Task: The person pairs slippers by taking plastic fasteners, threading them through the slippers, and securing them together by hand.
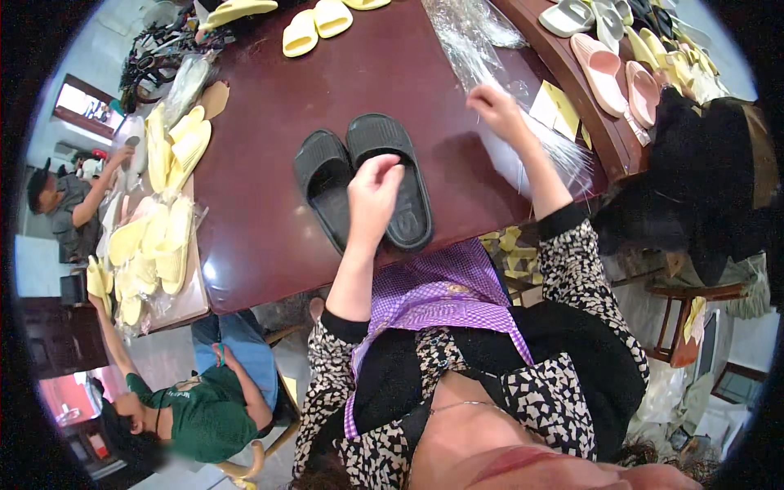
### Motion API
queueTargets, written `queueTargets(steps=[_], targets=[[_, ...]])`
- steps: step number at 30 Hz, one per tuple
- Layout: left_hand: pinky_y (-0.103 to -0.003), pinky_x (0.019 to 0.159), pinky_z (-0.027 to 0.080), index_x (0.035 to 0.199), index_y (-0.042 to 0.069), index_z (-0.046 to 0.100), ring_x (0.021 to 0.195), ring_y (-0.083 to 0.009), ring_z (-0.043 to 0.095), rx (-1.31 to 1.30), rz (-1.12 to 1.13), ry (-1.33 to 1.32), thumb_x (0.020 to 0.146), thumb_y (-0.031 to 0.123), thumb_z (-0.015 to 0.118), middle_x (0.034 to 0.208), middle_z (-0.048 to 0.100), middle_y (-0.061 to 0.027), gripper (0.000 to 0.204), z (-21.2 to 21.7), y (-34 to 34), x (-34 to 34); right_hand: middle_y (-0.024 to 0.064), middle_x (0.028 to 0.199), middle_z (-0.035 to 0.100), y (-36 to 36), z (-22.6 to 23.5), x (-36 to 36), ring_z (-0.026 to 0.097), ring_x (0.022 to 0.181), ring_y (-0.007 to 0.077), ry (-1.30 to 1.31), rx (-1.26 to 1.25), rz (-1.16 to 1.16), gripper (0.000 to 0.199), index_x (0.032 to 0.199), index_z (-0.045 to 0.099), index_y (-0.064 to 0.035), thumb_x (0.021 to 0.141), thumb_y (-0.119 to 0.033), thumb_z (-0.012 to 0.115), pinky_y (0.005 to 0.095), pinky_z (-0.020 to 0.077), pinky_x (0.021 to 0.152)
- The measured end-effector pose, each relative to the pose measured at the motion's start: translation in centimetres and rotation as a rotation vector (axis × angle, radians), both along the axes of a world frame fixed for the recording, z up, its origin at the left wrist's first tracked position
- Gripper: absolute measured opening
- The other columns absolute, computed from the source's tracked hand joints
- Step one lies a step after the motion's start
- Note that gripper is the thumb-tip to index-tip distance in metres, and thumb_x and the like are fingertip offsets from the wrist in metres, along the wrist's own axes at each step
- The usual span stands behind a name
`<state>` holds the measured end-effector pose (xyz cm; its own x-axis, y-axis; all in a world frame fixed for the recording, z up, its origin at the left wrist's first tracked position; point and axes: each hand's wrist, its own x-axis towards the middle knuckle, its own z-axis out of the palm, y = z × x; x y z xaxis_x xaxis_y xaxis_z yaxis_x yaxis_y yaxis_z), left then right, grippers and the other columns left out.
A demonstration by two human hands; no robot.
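A pair of black slide sandals lies side by side on the dark red table (253, 220) in front of me, the left sandal (320, 166) and the right sandal (380, 132) with toes pointing away. My left hand (376, 194) is over the pair, its fingers bent and thumb and fingertips together in a pinch. Whether anything thin is between them is too small to see. Farther right, my right hand (496, 110) is raised beside a bundle of thin clear strands (563, 155), its fingers curled together. What it may hold cannot be made out.
Yellow slides (317, 31) lie at the far edge, with more bagged yellow slides (151, 241) along the left. Pink slides (600, 73) rest on a raised ledge at right, near yellow cards (557, 108). Two people, one in a green shirt (208, 425), are at the left.
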<state>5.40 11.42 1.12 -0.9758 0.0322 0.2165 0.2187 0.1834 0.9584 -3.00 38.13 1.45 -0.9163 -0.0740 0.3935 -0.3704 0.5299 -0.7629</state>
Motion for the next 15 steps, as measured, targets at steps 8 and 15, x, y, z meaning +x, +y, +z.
queueTargets(steps=[8, 15], targets=[[-0.019, 0.061, 0.045, 0.093, 0.0, 0.062, 0.066, -0.0056, 0.053, 0.271, -0.096, 0.003, 0.083, 0.006, 0.06, 0.077, 0.059, 0.0002, 0.012, -1.6, 7.7, -3.0, 0.0121, 0.076, 0.062, -3.7, 1.1, 4.7, 0.059, 0.075, 0.0304, 0.3, 0.167, 0.184, 0.006, 0.078, 0.06, -0.0033, 0.077, -0.009, 0.058, 0.0369, 0.0466, 0.066], [-0.025, 0.054, 0.05, 0.091, 0.007, 0.055, 0.063, -0.0127, 0.059, 0.686, -0.038, 0.017, 0.089, 0.011, 0.056, 0.079, 0.063, -0.0069, 0.005, 0.7, 6.1, -3.0, 0.0102, 0.079, 0.061, -0.1, -2.8, 3.7, 0.056, 0.078, 0.0293, 0.241, 0.434, 0.12, 0.007, 0.081, 0.061, -0.005, 0.074, -0.007, 0.063, 0.036, 0.0443, 0.072]])
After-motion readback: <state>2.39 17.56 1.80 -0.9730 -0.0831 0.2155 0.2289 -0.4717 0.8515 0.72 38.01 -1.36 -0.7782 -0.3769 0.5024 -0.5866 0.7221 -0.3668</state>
